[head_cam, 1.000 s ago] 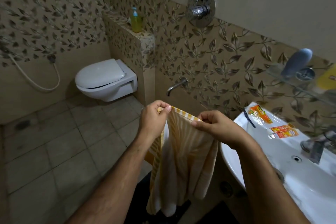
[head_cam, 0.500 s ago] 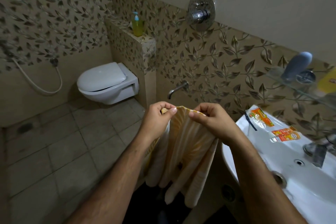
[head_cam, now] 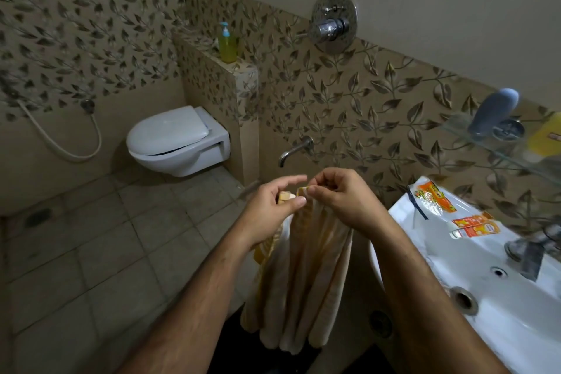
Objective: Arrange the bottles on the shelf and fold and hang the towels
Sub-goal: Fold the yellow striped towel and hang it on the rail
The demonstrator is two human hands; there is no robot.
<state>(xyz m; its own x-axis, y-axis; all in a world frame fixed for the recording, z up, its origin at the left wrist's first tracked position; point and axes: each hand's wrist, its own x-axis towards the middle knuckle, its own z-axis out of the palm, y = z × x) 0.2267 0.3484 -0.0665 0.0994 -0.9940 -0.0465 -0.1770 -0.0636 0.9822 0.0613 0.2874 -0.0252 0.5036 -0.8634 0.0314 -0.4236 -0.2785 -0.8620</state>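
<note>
Since the two top corners were held apart a second ago, the left hand (head_cam: 270, 206) and the right hand (head_cam: 343, 200) have met, each pinching a corner of the towel (head_cam: 303, 276), which hangs doubled before the sink (head_cam: 485, 297); the first fold seems made.

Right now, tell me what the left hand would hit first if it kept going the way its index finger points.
The left hand points toward the right hand, close beside it over the towel. It would probably meet those fingers first, though depth is uncertain.

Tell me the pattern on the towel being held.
Orange-yellow and white stripes on the towel, clearest in the head view.
</note>
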